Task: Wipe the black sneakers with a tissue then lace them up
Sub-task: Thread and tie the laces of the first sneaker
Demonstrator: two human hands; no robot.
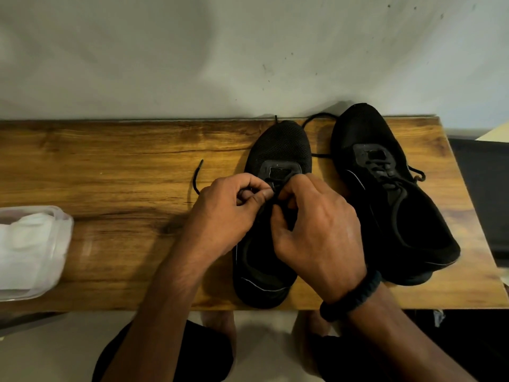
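Observation:
Two black sneakers stand toes-away on a wooden table (115,172). The left sneaker (278,144) lies under both hands. My left hand (225,213) pinches its black lace (196,176) over the eyelets, and a loose end of that lace trails left onto the wood. My right hand (316,227), a dark braided band on its wrist, curls its fingers round the lace at the same spot. The right sneaker (391,194) sits beside it, tilted, with laces threaded through its eyelets and ends lying loose.
A clear plastic container of white tissues (30,249) sits at the table's left front edge. A pale wall rises just behind the table. The table's right edge ends close to the right sneaker, with dark furniture (484,188) beyond it. My knees show below the front edge.

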